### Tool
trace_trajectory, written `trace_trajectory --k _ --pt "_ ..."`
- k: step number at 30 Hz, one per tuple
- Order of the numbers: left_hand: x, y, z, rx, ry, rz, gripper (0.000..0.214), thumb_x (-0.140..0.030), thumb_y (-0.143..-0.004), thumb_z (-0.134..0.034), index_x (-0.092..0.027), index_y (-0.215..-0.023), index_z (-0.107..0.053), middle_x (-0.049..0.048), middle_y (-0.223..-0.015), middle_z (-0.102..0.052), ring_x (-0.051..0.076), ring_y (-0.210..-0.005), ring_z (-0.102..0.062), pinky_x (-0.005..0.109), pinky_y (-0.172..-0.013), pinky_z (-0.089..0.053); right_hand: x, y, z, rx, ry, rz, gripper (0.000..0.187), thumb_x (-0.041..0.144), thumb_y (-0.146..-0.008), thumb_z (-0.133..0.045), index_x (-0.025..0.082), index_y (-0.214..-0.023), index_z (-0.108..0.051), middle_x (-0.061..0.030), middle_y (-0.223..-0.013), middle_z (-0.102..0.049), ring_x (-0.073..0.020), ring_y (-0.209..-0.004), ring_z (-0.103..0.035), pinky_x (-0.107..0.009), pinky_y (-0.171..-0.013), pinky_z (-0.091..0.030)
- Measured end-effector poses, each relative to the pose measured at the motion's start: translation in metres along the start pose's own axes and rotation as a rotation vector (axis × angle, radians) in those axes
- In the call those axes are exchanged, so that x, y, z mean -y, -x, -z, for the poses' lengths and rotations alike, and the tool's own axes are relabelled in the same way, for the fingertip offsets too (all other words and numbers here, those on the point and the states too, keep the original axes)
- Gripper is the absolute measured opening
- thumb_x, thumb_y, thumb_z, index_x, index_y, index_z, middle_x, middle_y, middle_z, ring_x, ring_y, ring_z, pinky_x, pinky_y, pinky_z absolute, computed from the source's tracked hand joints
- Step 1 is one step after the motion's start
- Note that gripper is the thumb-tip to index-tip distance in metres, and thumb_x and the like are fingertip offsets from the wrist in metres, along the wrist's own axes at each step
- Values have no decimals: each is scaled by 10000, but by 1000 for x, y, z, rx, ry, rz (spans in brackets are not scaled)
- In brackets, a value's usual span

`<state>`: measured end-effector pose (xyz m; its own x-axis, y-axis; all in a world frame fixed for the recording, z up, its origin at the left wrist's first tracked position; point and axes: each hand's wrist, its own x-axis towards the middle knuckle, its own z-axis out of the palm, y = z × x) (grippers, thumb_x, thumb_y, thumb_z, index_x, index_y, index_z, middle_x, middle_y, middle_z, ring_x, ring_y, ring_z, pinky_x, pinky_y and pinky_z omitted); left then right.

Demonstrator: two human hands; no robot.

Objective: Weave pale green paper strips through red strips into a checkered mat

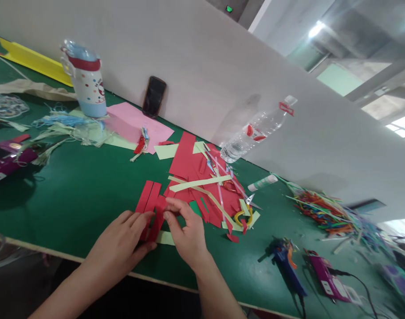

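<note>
Several red paper strips [148, 197] lie side by side at the table's near edge. My left hand [124, 237] rests over their lower part, fingers bent and thumb at the bottom end, holding them. Pinched between thumb and forefinger of my right hand [187, 230] is the edge of the rightmost red paper strip [159, 210]. A pale green paper strip [165, 238] shows under the lower ends, partly hidden by my hands. Just beyond lies a pile of red paper scraps [185, 155], with scissors [244, 215] with yellow handles at its right side.
A water bottle [255, 130] leans against the wall, right of a phone [154, 96]. A glue stick [262, 182], a blue glue gun [290, 268] and a purple device [328, 277] lie rightward. At left stand a flask [87, 84] and pink paper [125, 119].
</note>
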<state>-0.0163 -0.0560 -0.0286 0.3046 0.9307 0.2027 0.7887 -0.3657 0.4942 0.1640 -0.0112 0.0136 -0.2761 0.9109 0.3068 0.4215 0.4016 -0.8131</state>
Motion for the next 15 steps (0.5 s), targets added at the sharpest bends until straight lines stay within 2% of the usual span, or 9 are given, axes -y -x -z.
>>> trace_trajectory --k 2,6,8,10,12,15 --pt "-2 -2 -2 3 -19 13 364 -347 -862 -649 -178 -1178 -582 90 -1096 -688 284 -925 -579 422 -847 -445 4 1 2 12 -50 23 268 191 -919 -574 241 -1170 -655 -21 -956 -755 -156 -872 -720 -258 -817 -571" --pt "-5 -3 -2 28 -35 25 204 -295 -858 -651 -203 -1040 -641 68 -952 -671 282 -870 -549 414 -791 -430 3 7 12 75 -67 43 364 190 -928 -564 259 -1285 -577 -26 -1032 -740 -155 -923 -703 -272 -835 -565" --pt "-5 -3 -1 41 -28 18 195 -248 -864 -636 -217 -1056 -643 61 -972 -663 273 -885 -542 405 -801 -426 -2 14 21 107 15 16 404 178 -922 -557 256 -1318 -546 -48 -1108 -711 -173 -978 -682 -297 -835 -564" --pt "-4 -2 0 52 -16 12 215 -219 -874 -618 -229 -1088 -636 56 -1016 -659 267 -911 -538 403 -822 -423 -9 23 31 135 155 -14 358 164 -914 -566 240 -1264 -577 -68 -1127 -692 -208 -1026 -654 -352 -867 -550" --pt "-3 -2 0 59 -5 12 204 -231 -895 -602 -237 -1096 -632 54 -1034 -654 265 -927 -535 402 -831 -422 -15 34 41 175 313 -37 280 170 -892 -632 224 -1166 -624 -77 -1097 -692 -254 -1055 -622 -425 -920 -514" --pt "-2 -1 0 67 14 11 167 -267 -927 -573 -238 -1083 -626 52 -1019 -647 263 -927 -536 396 -817 -424 -17 47 49 241 459 -102 292 172 -804 -770 217 -1069 -655 -71 -1054 -682 -282 -1031 -594 -460 -925 -479"
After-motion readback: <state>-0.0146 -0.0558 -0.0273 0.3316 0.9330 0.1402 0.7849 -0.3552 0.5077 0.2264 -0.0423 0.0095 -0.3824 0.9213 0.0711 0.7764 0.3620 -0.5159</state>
